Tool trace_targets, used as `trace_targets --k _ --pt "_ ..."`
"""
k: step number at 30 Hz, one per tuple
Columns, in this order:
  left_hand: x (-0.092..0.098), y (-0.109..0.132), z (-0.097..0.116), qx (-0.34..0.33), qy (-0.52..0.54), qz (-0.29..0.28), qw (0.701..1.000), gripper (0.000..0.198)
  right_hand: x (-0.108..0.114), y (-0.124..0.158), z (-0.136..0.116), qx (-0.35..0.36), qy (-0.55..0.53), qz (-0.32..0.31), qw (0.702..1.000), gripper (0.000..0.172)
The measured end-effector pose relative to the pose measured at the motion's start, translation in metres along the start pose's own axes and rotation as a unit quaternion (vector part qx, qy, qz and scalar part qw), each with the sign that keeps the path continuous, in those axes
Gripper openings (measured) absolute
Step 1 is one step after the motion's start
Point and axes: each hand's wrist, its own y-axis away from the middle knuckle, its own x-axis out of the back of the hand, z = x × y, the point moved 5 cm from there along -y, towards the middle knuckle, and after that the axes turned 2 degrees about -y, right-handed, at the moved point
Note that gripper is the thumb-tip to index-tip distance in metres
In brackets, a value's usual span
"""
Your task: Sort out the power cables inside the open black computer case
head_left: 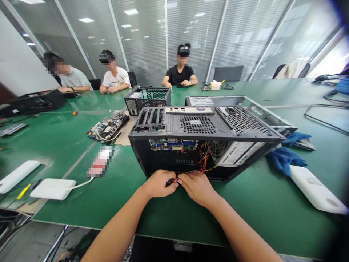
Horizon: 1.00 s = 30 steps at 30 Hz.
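An open black computer case (174,163) lies in front of me with its rear panel facing up. Inside it I see a motherboard (160,144), a power supply (237,153) with a fan, and a bundle of red, yellow and black wires (203,154). Just before the case's near lower edge, my left hand (160,183) is closed on a black cable connector (171,181). My right hand (196,185) meets it there, its fingers pinching the coloured wires beside that connector. The fingers partly hide the connector and the cable.
Behind stand another case (147,100) and a grey metal case (272,116). A loose circuit board (106,127) sits to the left, near a white power bank (54,189). Blue gloves (286,160) and a white device (317,189) lie right. Several people sit across the green table (109,213).
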Motion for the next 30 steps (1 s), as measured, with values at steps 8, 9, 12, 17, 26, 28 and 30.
trace_targets --k 8,9,12,17,26,28,30 --pt "0.0021 0.0005 0.0018 0.003 -0.015 0.001 1.0 0.009 -0.0014 0.0003 -0.0004 -0.002 0.005 0.003 1.0 0.022" --pt "0.0024 0.0006 0.0021 0.004 -0.017 0.001 1.0 0.009 -0.0016 0.0004 -0.0003 -0.003 0.002 0.005 1.0 0.021" --pt "0.0028 0.0009 0.0025 0.006 -0.022 0.001 1.0 0.009 -0.0015 0.0004 0.0006 -0.009 -0.001 0.016 1.0 0.019" --pt "0.002 0.0015 0.0012 0.01 -0.026 0.001 1.0 0.008 -0.0021 0.0 -0.0002 -0.003 0.005 0.009 1.0 0.022" --pt "0.0013 0.0003 0.0004 0.009 -0.011 0.005 1.0 0.009 -0.0032 -0.0001 0.0005 -0.009 0.015 -0.009 1.0 0.026" --pt "0.0012 0.0002 0.0005 0.011 -0.01 0.007 1.0 0.011 -0.0038 -0.0002 0.001 -0.012 0.017 -0.009 1.0 0.027" --pt "0.0021 0.0 0.0007 0.014 -0.002 0.008 1.0 0.011 -0.0047 -0.0002 0.0017 -0.016 0.015 -0.006 1.0 0.027"
